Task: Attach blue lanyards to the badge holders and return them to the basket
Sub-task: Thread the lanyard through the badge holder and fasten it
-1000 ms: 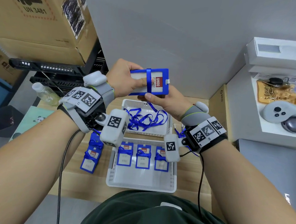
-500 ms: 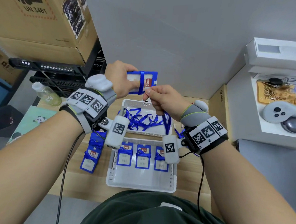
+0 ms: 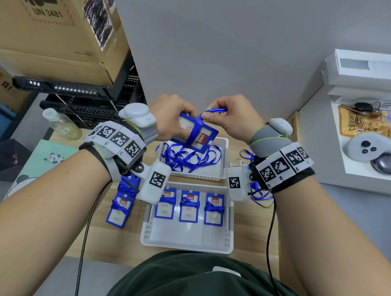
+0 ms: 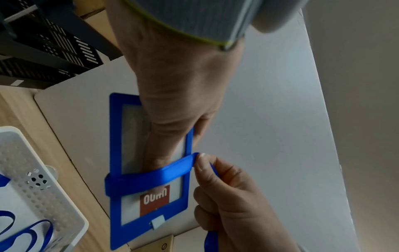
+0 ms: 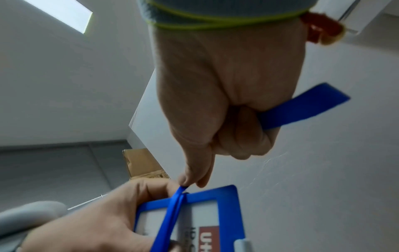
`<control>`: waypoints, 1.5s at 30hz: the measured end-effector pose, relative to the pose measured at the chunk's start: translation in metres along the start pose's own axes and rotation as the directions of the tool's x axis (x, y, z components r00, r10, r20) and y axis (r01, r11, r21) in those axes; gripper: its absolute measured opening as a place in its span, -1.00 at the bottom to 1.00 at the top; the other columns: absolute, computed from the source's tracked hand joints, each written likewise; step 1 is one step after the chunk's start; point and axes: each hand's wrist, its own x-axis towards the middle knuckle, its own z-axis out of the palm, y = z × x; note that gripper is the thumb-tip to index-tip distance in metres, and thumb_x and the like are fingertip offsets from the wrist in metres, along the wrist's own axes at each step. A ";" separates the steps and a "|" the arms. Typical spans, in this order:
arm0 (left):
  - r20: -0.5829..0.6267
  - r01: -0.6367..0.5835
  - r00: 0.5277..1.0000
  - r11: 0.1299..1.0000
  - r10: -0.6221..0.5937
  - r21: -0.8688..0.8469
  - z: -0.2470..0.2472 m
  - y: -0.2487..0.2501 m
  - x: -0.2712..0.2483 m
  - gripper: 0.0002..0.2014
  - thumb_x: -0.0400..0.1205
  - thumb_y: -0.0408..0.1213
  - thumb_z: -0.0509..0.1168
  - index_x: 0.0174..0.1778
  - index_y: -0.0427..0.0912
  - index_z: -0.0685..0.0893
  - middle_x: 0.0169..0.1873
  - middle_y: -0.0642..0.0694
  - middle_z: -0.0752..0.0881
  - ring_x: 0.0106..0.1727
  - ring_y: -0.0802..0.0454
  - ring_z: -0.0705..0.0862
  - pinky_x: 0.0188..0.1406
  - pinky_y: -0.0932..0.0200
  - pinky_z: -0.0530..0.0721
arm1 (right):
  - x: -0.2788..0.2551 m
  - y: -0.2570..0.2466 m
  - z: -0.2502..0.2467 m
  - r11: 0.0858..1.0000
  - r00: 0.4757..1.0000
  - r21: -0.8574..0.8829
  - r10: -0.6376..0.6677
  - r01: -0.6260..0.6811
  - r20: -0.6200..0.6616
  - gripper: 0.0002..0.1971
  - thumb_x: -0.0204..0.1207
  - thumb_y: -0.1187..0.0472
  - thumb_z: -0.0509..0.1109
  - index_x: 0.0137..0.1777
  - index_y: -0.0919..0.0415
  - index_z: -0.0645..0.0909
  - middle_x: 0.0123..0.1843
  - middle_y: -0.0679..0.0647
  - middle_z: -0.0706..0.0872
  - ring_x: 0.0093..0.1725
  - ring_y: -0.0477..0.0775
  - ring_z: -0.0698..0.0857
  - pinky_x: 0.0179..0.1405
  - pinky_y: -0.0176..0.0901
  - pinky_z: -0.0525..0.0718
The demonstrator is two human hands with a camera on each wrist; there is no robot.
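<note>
My left hand [image 3: 171, 120] grips a blue badge holder [image 3: 199, 134] in the air above the far basket, thumb pressed on its clear window [image 4: 151, 129]. A blue lanyard [image 4: 151, 177] is wrapped across the holder. My right hand [image 3: 229, 117] pinches the lanyard's strap [image 5: 182, 189] at the holder's edge and pulls it taut; a loop of strap [image 5: 302, 105] sticks out behind its curled fingers. The near white basket [image 3: 186, 242] holds three finished badge holders [image 3: 189, 206] in a row.
The far white basket [image 3: 222, 163] holds a tangle of loose blue lanyards [image 3: 187, 157]. Wrapped badge holders [image 3: 120, 202] lie on the wooden table left of the near basket. A plastic bottle [image 3: 60, 124] stands at the left. A white shelf [image 3: 355, 168] with controllers is at right.
Both hands dropped lower and the holder tilted from level to slanting down. My right hand moved from under the holder to its upper edge, pulling the lanyard strap up and right.
</note>
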 end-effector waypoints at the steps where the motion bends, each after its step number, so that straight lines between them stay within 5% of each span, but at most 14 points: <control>1: 0.009 -0.002 1.000 1.000 0.002 0.002 0.000 0.001 0.000 -0.69 0.31 -0.17 0.63 -0.08 0.03 0.73 -0.33 0.02 0.69 -0.26 -0.04 0.64 -0.35 0.24 0.48 | 0.001 0.001 0.000 1.000 1.000 -0.022 0.002 -0.002 -0.006 -0.88 0.46 0.07 0.57 -0.20 0.06 0.72 -0.33 0.00 0.73 -0.29 -0.07 0.60 -0.16 -0.16 0.58; 7: 0.040 -0.031 0.999 0.998 0.033 -0.051 -0.003 0.002 -0.004 -0.59 0.26 -0.18 0.65 -0.12 0.01 0.58 -0.26 0.02 0.73 -0.18 -0.06 0.68 -0.37 0.28 0.51 | 0.001 0.004 -0.009 0.996 1.000 -0.084 -0.002 0.000 -0.025 -0.83 0.55 -0.01 0.47 -0.18 0.05 0.76 -0.49 -0.14 0.54 -0.46 -0.14 0.44 -0.43 -0.38 0.39; 13: 0.015 -0.122 0.991 0.957 0.130 -0.262 -0.007 0.012 -0.010 -0.50 0.31 -0.15 0.63 0.08 0.17 0.55 -0.33 -0.12 0.76 -0.29 -0.13 0.71 -0.32 -0.03 0.72 | 0.005 0.012 -0.013 0.995 0.998 -0.088 0.050 -0.052 -0.023 -0.78 0.60 -0.05 0.40 -0.14 0.05 0.77 -0.44 -0.07 0.55 -0.40 -0.09 0.44 -0.38 -0.25 0.40; 17: 0.012 -0.099 0.993 0.898 0.116 -0.428 -0.012 0.018 -0.011 -0.59 0.41 -0.25 0.60 0.16 0.10 0.75 -0.18 -0.03 0.80 -0.12 -0.01 0.78 -0.28 0.26 0.75 | 0.003 0.021 -0.007 0.989 0.992 -0.088 0.119 -0.116 0.034 -0.81 0.62 0.07 0.39 -0.16 0.12 0.71 -0.38 0.00 0.61 -0.36 -0.06 0.48 -0.38 -0.23 0.43; 19: -0.003 -0.086 0.995 0.878 0.096 -0.470 -0.012 0.018 -0.009 -0.65 0.42 -0.32 0.58 0.08 0.08 0.78 -0.14 0.02 0.83 -0.10 0.07 0.78 -0.17 0.24 0.78 | 0.002 0.027 -0.002 0.980 0.981 -0.115 0.172 -0.161 0.092 -0.78 0.60 0.23 0.37 -0.31 0.15 0.63 -0.42 0.03 0.59 -0.41 -0.03 0.46 -0.41 -0.23 0.40; 23: -0.054 -0.042 0.998 0.887 0.019 -0.460 -0.011 0.015 -0.005 -0.74 0.43 -0.29 0.58 0.04 -0.12 0.81 -0.30 0.06 0.77 -0.43 0.38 0.64 -0.46 0.49 0.59 | -0.004 0.036 0.012 0.959 0.950 -0.148 0.266 -0.243 0.165 -0.72 0.56 0.27 0.33 -0.39 0.07 0.50 -0.44 0.01 0.59 -0.46 -0.02 0.54 -0.41 -0.24 0.50; 26: -0.086 -0.027 0.996 0.889 -0.014 -0.458 -0.010 0.011 -0.003 -0.81 0.47 -0.24 0.55 -0.03 -0.18 0.82 -0.29 -0.11 0.79 -0.47 0.28 0.60 -0.54 0.48 0.52 | -0.006 0.038 0.015 0.971 0.962 -0.088 0.233 -0.223 0.139 -0.84 0.59 0.19 0.37 -0.23 0.01 0.55 -0.28 -0.01 0.67 -0.22 0.06 0.65 -0.16 -0.10 0.63; 29: -0.103 -0.002 0.993 0.879 -0.054 -0.477 -0.009 0.007 -0.001 -0.87 0.46 -0.20 0.55 -0.12 -0.07 0.81 -0.28 -0.09 0.79 -0.35 0.17 0.66 -0.46 0.38 0.61 | -0.007 0.033 0.011 0.990 0.979 0.008 0.141 -0.144 0.144 -0.91 0.58 0.23 0.41 -0.03 0.03 0.59 -0.24 -0.16 0.65 -0.22 -0.13 0.61 -0.20 -0.23 0.58; 34: -0.124 0.017 0.988 0.861 -0.093 -0.509 -0.010 0.005 0.003 -0.90 0.47 -0.21 0.55 -0.18 0.06 0.77 -0.27 -0.09 0.79 -0.29 0.10 0.68 -0.41 0.34 0.64 | -0.007 0.028 0.014 0.974 0.961 0.199 0.048 -0.105 0.271 -0.80 0.48 0.35 0.49 0.10 0.28 0.68 -0.03 0.20 0.78 -0.04 0.04 0.69 0.12 0.00 0.65; 36: -0.136 0.028 0.984 0.846 -0.118 -0.532 -0.009 0.004 0.004 -0.90 0.46 -0.20 0.55 -0.16 0.04 0.78 -0.24 -0.12 0.81 -0.26 0.06 0.72 -0.28 0.19 0.72 | -0.008 0.027 0.020 0.962 0.958 0.262 -0.001 -0.078 0.288 -0.80 0.52 0.26 0.51 0.12 0.23 0.69 0.00 0.13 0.80 0.00 0.02 0.74 0.16 -0.07 0.67; 39: -0.160 0.058 0.972 0.836 -0.172 -0.546 -0.007 -0.001 0.007 -0.85 0.47 -0.19 0.55 -0.08 -0.03 0.79 -0.20 -0.13 0.81 -0.20 0.02 0.76 -0.16 0.07 0.75 | -0.010 0.022 0.025 0.951 0.971 0.310 -0.073 0.000 0.226 -0.88 0.60 0.20 0.44 0.10 0.06 0.69 0.00 -0.03 0.82 0.01 -0.08 0.77 0.11 -0.16 0.71; 42: -0.194 0.076 0.951 0.791 -0.240 -0.607 -0.003 -0.006 0.011 -0.80 0.47 -0.24 0.55 -0.02 -0.07 0.78 -0.18 -0.06 0.79 -0.22 0.13 0.76 -0.17 0.16 0.77 | -0.011 0.018 0.030 0.958 0.980 0.284 -0.091 0.037 0.179 -0.85 0.66 0.21 0.35 0.04 0.22 0.74 -0.03 0.12 0.84 -0.05 0.09 0.79 -0.01 -0.14 0.75; 45: -0.230 0.085 0.921 0.740 -0.313 -0.667 0.002 -0.007 0.014 -0.82 0.48 -0.28 0.54 -0.03 -0.08 0.76 -0.15 -0.09 0.79 -0.22 0.13 0.76 -0.18 0.20 0.78 | -0.010 0.010 0.037 0.972 0.972 0.226 -0.109 0.060 0.209 -0.74 0.68 0.19 0.32 -0.02 0.36 0.77 -0.08 0.20 0.83 -0.21 0.02 0.74 -0.19 -0.22 0.73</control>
